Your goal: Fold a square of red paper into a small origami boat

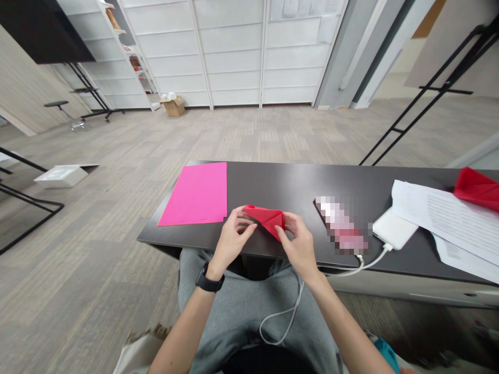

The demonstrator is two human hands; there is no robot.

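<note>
A red piece of folded paper (267, 218) with diagonal creases is held up just above the dark table's front edge. My right hand (295, 236) pinches its right end between thumb and fingers. At its upper left corner, my left hand (236, 231) has its fingers behind the paper and its thumb below, with a gap between thumb and fingertips. A black watch is on my left wrist. Left of the hands lies a stack of bright pink paper sheets (198, 192) with a thin orange edge showing.
On the dark table (268, 182), a phone (341, 226) with a blurred screen is cabled to a white power bank (395, 228). Printed sheets (452, 218) and another red folded paper (477, 189) lie at the right. A white cable (286, 311) loops over my lap.
</note>
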